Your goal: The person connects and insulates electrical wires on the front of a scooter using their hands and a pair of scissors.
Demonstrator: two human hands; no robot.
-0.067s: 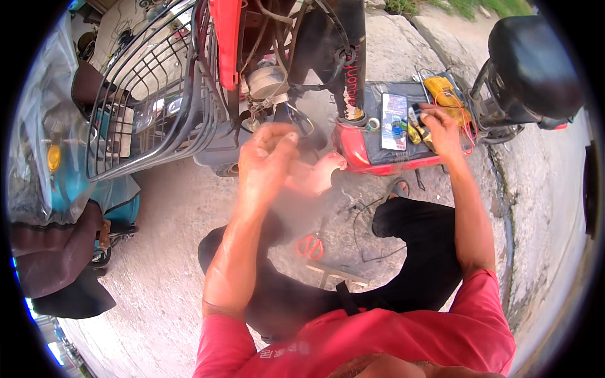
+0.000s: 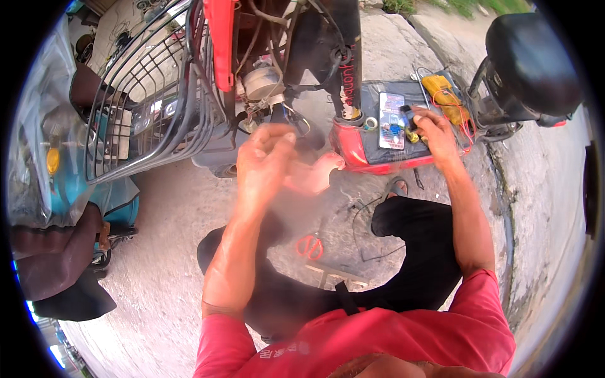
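Scooter wiring work, both hands raised over an exposed front end.

From left I see the grey wire basket (image 2: 145,94), then my left hand (image 2: 265,167), blurred, fingers curled, grip not discernible, near the loose cable bundle (image 2: 265,104). My right hand (image 2: 435,135) rests on the black footboard tray (image 2: 378,154), fingers closing on a small dark part (image 2: 406,116). I judge the work mid-course: wiring uncovered, orange-handled scissors (image 2: 309,246) idle on the concrete.

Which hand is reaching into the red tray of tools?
The right hand, stretched out over the red tray; the left hand is raised near the wire basket.
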